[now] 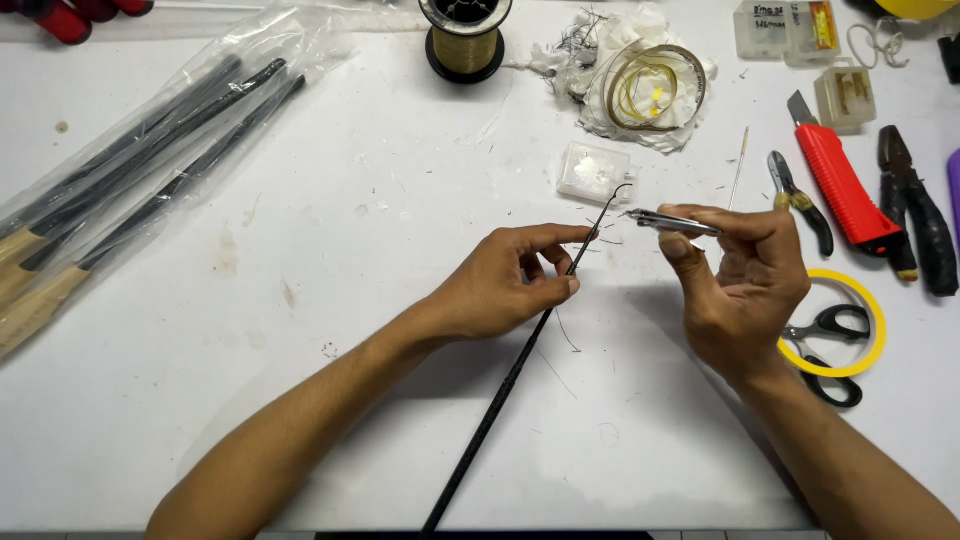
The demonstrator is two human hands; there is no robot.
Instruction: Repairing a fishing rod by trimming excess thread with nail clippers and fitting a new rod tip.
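Pinching rod [520, 365] in left hand [505, 285] fingers — clippers [668, 222] in right hand [745, 285].

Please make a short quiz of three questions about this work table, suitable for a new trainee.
1. True or false: the left hand pinches the thin black rod near its tip.
2. What does the right hand hold? A) red utility knife B) small metal clipper C) scissors
3. What lies on the yellow tape ring?

Key
1. True.
2. B; the small metal clipper points at the rod's tip, while the red utility knife lies on the table.
3. The black scissors.
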